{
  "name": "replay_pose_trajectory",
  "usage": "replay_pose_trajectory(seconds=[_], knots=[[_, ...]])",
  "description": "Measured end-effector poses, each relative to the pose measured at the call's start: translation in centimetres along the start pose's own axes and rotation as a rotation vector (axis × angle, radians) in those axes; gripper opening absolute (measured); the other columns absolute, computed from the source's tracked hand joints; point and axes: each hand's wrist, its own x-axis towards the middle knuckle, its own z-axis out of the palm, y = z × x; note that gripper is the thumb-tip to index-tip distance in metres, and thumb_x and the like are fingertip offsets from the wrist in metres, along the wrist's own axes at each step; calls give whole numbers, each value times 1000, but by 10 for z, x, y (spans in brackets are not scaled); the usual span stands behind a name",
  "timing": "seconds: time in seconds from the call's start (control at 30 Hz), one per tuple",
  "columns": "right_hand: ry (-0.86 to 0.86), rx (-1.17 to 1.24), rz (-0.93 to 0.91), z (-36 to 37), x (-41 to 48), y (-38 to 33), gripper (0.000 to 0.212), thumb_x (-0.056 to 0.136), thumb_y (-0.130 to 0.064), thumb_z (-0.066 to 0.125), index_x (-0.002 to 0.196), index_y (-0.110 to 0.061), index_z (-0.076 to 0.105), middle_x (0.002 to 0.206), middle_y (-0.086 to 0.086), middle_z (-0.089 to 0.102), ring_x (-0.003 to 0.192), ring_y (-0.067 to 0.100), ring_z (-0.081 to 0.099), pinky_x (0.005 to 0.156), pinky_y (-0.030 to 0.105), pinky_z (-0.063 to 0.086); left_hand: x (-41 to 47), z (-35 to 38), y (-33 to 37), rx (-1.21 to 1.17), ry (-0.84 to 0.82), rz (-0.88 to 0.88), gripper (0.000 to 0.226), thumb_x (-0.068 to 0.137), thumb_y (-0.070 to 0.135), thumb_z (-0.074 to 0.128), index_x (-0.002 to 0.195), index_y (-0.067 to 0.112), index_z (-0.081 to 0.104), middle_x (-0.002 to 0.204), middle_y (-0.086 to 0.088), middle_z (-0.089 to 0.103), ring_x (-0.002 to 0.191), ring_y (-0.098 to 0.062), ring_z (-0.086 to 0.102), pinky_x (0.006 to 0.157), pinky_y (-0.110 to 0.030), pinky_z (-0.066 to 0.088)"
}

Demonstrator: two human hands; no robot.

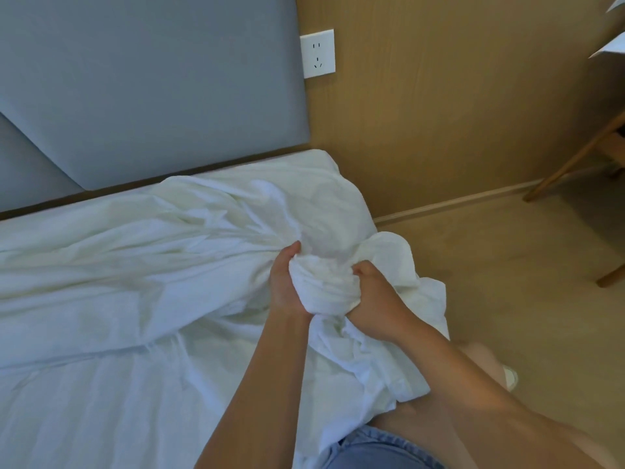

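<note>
A white bed sheet lies rumpled across the bed, bunched up near the bed's right corner. My left hand grips the left side of a gathered wad of the sheet, thumb up. My right hand grips the same wad from the right, fingers buried in the cloth. Both hands sit close together over the bed's right edge. Loose folds of the sheet hang down below my wrists toward my legs.
A grey padded headboard stands behind the bed. On the wooden wall sits a white power socket. Tan floor spreads to the right, with wooden furniture legs at the far right. My denim shorts show at the bottom.
</note>
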Motion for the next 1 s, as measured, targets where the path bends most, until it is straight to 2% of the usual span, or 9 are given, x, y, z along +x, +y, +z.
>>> replay_pose_trajectory(seconds=[0.17, 0.23, 0.33, 0.43, 0.57, 0.67, 0.73, 0.87, 1.0], knots=[[-57, -46, -18, -10, -11, -4, 14, 75, -37, 60, 83, -36, 48, 79, -16, 58, 78, 11, 60, 64, 22, 45, 12, 16, -6, 117, 126, 22, 32, 91, 45, 48, 85, 15, 58, 61, -1, 70, 59, -17, 68, 54, -29, 50], [-73, 48, 34, -10, -11, -4, 32, 65, -46, 61, 94, -35, 51, 89, -17, 60, 87, 7, 60, 72, 22, 49, 12, 18, -8, 110, 162, 59, 32, 84, 48, 54, 84, 17, 59, 69, -1, 69, 65, -18, 67, 55, -31, 49], [-177, 153, 124, -11, -9, -1, 75, 67, -47, 76, 129, -30, 37, 120, -16, 52, 110, 6, 52, 89, 24, 44, 6, 16, -2, -146, -33, 113, 41, 79, 44, 55, 102, 11, 61, 87, -11, 71, 81, -27, 71, 63, -35, 56], [-201, 60, 203, -13, -11, 2, 84, 68, -48, 77, 134, -28, 29, 123, -14, 49, 110, 8, 51, 89, 25, 44, -4, 6, 5, -91, -7, 78, 59, 75, 36, 62, 125, 5, 56, 104, -16, 68, 96, -33, 66, 76, -44, 55], [-174, -59, 178, -11, -21, -7, 73, 73, -46, 74, 133, -25, 39, 124, -9, 55, 114, 13, 53, 93, 29, 46, -5, 2, 9, 17, 145, 148, 32, 83, 20, 63, 113, 9, 64, 103, -11, 71, 90, -26, 68, 79, -40, 55], [-276, 67, 194, -29, -20, -29, 115, 55, -64, 79, 146, -28, 18, 143, -9, 33, 129, 8, 35, 101, 25, 34, -8, 11, 16, -11, 78, 113, 45, 80, 27, 64, 120, 6, 60, 112, -15, 67, 101, -32, 65, 92, -46, 50], [-199, 263, 185, -42, -11, -51, 133, 43, -70, 78, 149, -36, 4, 149, -13, 20, 134, 5, 26, 101, 24, 29, -11, 16, 19, 25, 7, 40, 56, 80, 33, 63, 127, 3, 55, 122, -20, 62, 112, -37, 59, 102, -51, 42], [-312, 34, 145, -30, 19, -81, 121, 57, -50, 83, 149, -31, 8, 151, -8, 25, 138, 11, 27, 105, 28, 32, -13, 17, 23, 166, -61, 80, 68, 80, 59, 55, 127, 9, 56, 121, -14, 64, 111, -27, 62, 95, -43, 49], [-324, -35, 226, -7, 39, -80, 31, 70, -11, 70, 100, -12, 61, 96, 8, 67, 90, 24, 65, 71, 30, 50, -15, -7, 26, 406, 14, 234, 93, 62, 73, 59, 134, 15, 51, 131, -4, 59, 119, -17, 56, 106, -37, 40]])
